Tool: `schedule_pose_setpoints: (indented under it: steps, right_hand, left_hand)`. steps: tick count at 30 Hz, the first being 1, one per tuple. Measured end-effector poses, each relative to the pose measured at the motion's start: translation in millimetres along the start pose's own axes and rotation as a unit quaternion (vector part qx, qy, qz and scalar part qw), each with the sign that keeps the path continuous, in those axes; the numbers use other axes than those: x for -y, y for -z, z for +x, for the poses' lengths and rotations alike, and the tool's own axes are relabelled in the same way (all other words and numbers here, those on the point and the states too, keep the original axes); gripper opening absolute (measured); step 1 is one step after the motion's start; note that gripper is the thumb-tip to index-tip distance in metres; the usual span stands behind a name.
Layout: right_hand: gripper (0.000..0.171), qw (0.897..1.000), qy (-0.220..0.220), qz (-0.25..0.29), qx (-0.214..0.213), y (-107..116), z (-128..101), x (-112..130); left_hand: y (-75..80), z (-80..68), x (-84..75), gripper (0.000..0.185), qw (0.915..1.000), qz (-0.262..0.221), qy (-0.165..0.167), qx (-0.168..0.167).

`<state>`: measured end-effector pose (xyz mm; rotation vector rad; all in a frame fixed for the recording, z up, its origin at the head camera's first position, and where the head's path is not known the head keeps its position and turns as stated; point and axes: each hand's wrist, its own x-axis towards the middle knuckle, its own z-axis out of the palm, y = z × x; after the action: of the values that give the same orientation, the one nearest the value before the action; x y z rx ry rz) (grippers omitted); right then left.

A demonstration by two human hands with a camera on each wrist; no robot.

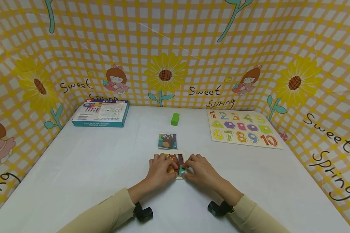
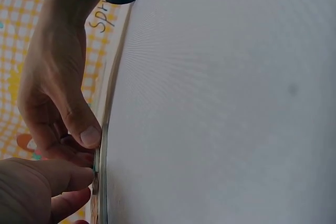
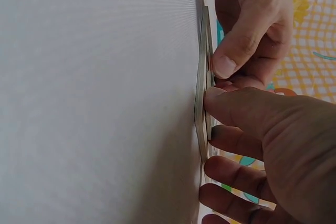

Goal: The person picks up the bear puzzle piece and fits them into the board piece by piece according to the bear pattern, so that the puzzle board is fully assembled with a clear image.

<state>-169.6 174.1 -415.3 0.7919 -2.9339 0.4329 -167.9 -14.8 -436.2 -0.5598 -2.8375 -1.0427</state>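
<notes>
We see both hands meeting over a small flat bear puzzle near the front middle of the white tabletop. Left hand has fingers curled, pinching an orange-brown piece on the puzzle. Right hand presses its thumb on the puzzle's right edge, other fingers bent and lying on the tabletop beside it; we can't tell if it grips anything. Wrist views show the puzzle as a thin stiff board lying flat, both thumbs at its edge.

Wide bare tabletop left and right of the hands. Just behind the puzzle lies a square bear card, then a green block further back. A blue box sits at back left, a wooden number board at back right, both well apart from the hands. Checked sunflower walls close three sides.

Most of the puzzle picture is hidden under the hands; the box's print is too small to read.
</notes>
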Motion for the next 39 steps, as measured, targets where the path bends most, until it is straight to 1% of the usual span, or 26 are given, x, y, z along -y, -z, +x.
schedule_pose_setpoints:
  steps: [5,11,20,29,39]
  right_hand:
    - [0.025,1.0,-0.001,0.004,0.001,-0.1,-0.6,-0.3]
    - [0.026,1.0,-0.002,0.021,-0.001,-0.6,-1.3,-1.6]
    - [0.019,0.999,-0.008,0.031,-0.005,-1.3,-0.3,-3.1]
    - [0.014,0.999,-0.001,0.037,-0.012,-2.1,-0.1,-4.6]
    - [0.014,0.999,-0.005,0.045,-0.009,-3.4,-1.4,-4.1]
  left_hand:
    - [-1.5,0.2,-0.1,0.011,1.0,0.008,0.001,0.004]
    - [-0.4,-0.5,-1.3,0.011,1.0,0.01,-0.001,0.002]
    - [-0.1,0.1,-1.6,0.011,0.9999,0.011,-0.006,-0.003]
    - [-0.5,0.9,-1.1,0.011,0.9998,0.018,-0.004,-0.002]
    - [-2.9,-1.1,0.2,0.009,0.9999,0.015,-0.004,-0.003]
